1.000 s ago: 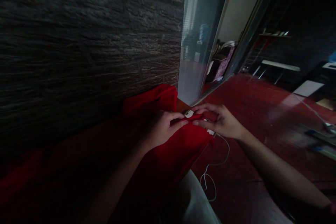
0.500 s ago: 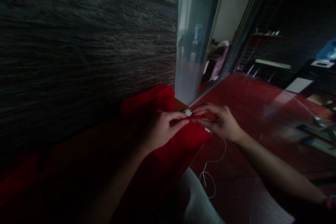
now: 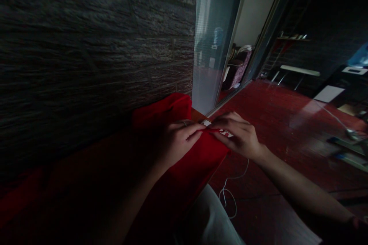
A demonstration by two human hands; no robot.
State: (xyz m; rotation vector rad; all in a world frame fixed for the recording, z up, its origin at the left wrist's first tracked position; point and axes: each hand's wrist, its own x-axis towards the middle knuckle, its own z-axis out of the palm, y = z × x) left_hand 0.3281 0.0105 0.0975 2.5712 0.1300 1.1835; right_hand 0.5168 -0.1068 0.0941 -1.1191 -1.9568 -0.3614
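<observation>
A red cloth (image 3: 198,162) lies spread over a wooden surface beside the stone wall. My left hand (image 3: 182,138) pinches the cloth's far edge between thumb and fingers, and a ring shows on one finger. Close against it, my right hand (image 3: 237,134) has its thumb and fingers closed on the same edge. A white piece with red marks (image 3: 226,133) shows under the right hand; I cannot make out what it is. Between the hands, just beyond the edge, sits a small white patch (image 3: 206,123). Another folded red cloth (image 3: 163,111) rests against the wall.
A dark stone wall (image 3: 94,53) rises on the left, with a glass panel (image 3: 208,61) and a doorway beyond. On the red floor (image 3: 258,111) to the right lies a thin white cable (image 3: 230,191). A low bench (image 3: 300,70) stands at the back.
The right hand has turned lower and flatter over the cloth's edge. The raised red fold between the hands is flatter, and the white piece with red marks shows more clearly.
</observation>
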